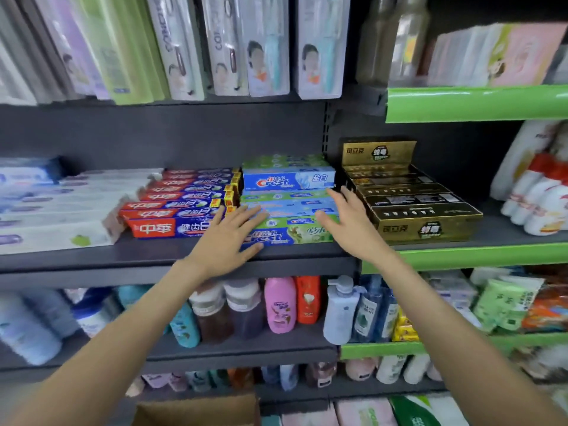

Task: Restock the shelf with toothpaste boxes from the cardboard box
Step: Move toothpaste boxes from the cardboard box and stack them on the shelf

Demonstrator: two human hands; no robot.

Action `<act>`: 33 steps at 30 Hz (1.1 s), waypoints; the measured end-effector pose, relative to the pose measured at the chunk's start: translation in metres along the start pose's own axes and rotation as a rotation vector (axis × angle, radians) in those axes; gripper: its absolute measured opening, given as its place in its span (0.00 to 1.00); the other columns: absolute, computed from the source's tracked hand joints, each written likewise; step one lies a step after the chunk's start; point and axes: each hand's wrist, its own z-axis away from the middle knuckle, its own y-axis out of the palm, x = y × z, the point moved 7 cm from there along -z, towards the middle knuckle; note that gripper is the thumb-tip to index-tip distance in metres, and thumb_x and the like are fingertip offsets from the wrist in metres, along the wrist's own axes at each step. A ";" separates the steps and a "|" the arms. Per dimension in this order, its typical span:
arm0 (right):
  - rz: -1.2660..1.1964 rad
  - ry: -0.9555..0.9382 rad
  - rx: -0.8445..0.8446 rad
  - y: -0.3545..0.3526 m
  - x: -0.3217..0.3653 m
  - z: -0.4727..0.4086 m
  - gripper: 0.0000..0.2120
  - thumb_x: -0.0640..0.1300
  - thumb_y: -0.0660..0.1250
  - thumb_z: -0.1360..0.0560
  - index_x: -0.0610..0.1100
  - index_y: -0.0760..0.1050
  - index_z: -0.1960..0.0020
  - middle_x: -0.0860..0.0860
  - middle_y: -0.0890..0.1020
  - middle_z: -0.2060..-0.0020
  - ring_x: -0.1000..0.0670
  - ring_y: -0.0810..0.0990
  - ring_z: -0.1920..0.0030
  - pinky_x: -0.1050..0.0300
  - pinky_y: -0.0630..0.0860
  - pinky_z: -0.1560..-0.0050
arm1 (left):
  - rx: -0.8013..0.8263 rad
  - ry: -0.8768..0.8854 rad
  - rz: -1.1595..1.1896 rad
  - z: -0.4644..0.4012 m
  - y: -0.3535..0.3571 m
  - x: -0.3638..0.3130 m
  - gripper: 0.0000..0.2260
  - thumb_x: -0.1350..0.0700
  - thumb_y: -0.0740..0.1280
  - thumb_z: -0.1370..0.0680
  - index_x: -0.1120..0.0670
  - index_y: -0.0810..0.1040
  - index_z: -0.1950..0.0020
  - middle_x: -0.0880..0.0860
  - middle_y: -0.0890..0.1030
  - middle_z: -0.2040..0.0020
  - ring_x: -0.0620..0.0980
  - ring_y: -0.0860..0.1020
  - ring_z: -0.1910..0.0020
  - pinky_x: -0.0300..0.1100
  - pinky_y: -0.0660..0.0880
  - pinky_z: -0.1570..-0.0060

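— Two hands, fingers straight and spread: the left hand (229, 238) lies flat on the front Crest box (292, 233), the right hand (347, 219) presses the stack's right end. Neither grips anything.

— And around them?

— Crest boxes fill the grey shelf (153, 256), between red-and-blue boxes (184, 207) and a gold tray (408, 204). A cardboard box (196, 410) sits bottom centre.

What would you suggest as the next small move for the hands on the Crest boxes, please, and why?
Probably press the Crest stack square: the left hand and right hand lie open on it, holding nothing, and the front green Crest box sits near the shelf edge.
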 end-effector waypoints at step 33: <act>0.202 0.013 -0.152 0.009 -0.010 -0.066 0.26 0.52 0.55 0.20 0.49 0.53 0.24 0.44 0.52 0.24 0.41 0.54 0.25 0.47 0.62 0.32 | -0.177 -0.048 0.220 -0.048 -0.025 0.006 0.35 0.33 0.51 0.28 0.49 0.59 0.25 0.50 0.67 0.28 0.51 0.66 0.30 0.47 0.57 0.30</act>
